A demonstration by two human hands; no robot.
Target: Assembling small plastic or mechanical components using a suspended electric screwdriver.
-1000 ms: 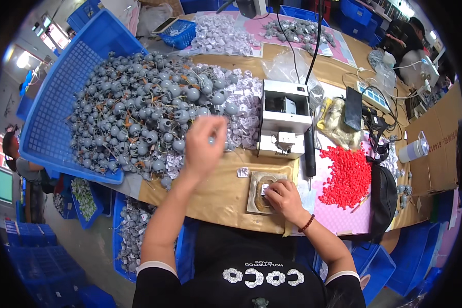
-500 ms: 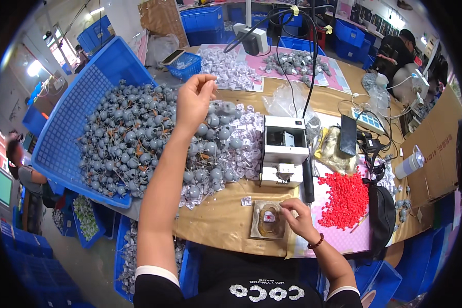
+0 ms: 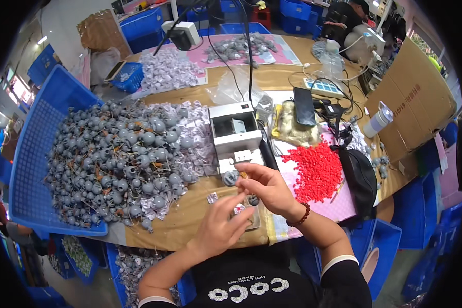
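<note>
My right hand [image 3: 269,191] pinches a grey ball-shaped part [image 3: 230,178] in front of the small white-and-grey machine [image 3: 235,128]. A brownish bit shows at those fingertips. Lower and to the left, my left hand [image 3: 218,226] has its fingers stretched out and apart, holding nothing that I can see. Close to its fingertips is a darker grey round part [image 3: 252,200]; what supports it is hidden. Behind the left fingers, a white piece with a red centre [image 3: 239,209] lies in a square fixture [image 3: 255,220], mostly covered by my hands.
On the left, a tilted blue crate [image 3: 28,169] spills grey balls with wires [image 3: 118,154] beside white pieces [image 3: 197,138]. Red small parts [image 3: 315,172], a phone [image 3: 304,107], a black bag [image 3: 359,182] and a bottle [image 3: 379,120] lie to the right. A person [image 3: 344,20] sits far back.
My left hand has come down from above the grey balls to the fixture. My right hand has risen toward the machine and now holds a grey part. The view has shifted right.
</note>
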